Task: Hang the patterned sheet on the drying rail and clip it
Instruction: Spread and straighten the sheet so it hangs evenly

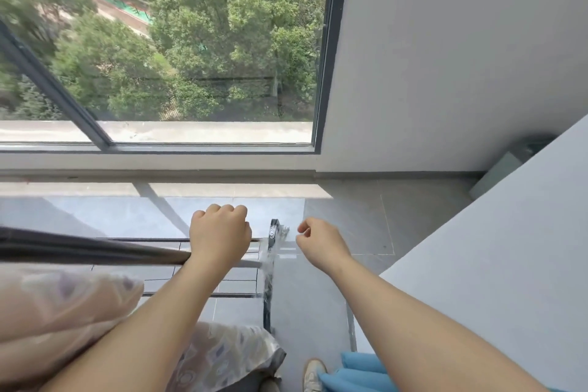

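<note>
The dark drying rail (95,250) runs in from the left edge to the rack's plastic-wrapped end post (273,234). My left hand (219,234) sits on the rail's right end in a fist, fingers curled over it. To the right of the post, my right hand (318,240) hovers in the air with fingers curled and thumb near the index finger; nothing shows in it. The patterned sheet (63,305), beige with pale lilac and blue shapes, lies bunched under my left forearm at the lower left, and part of it hangs lower down (229,353). No clip is visible.
A large window (191,57) with a low sill faces trees ahead. A grey wall (445,57) and a white slanted surface (509,248) close off the right side. Blue cloth (356,372) and a white shoe (313,372) sit on the grey tiled floor (343,210).
</note>
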The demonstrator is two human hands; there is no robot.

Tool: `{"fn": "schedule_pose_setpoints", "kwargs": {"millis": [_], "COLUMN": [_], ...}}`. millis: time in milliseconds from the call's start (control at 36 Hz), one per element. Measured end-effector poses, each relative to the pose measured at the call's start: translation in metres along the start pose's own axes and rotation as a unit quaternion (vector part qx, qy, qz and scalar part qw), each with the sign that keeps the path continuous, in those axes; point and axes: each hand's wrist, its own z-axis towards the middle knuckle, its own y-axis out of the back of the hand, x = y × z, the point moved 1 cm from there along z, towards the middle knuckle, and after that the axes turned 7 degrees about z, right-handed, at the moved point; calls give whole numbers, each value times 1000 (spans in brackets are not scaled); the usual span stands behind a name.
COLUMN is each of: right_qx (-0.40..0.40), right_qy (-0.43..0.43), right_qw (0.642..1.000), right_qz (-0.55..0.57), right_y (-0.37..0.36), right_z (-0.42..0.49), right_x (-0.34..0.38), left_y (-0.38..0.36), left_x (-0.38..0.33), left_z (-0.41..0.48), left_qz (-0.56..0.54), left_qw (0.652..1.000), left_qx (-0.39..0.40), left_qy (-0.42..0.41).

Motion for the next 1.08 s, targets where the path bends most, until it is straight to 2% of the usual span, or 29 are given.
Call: {"fn": "schedule_pose_setpoints", "kwargs": {"millis": [167, 278, 500, 833, 1083], "right_qx": [36, 47, 74, 155, 186], "right_qy": [31, 43, 66, 97, 119], "right_qw": [999, 998, 994, 978, 969], "right_qz": [-10, -23, -51, -102, -114], "right_y": [-24, -32, -25, 5, 30], "right_z": [6, 18, 62, 193, 275], "right_x": [30, 44, 73, 108, 139], "left_y": [-5, -6, -9, -36, -54], "left_x": [27, 29, 24, 21, 29], "left_z": [-2, 1, 34, 139, 216], "left_qz": [-23, -52, -89, -152, -154], "left_qw": [995, 992, 959, 903, 896], "left_qx": [82, 76, 188, 228, 232], "left_qy": [47, 80, 191, 330, 346]}}
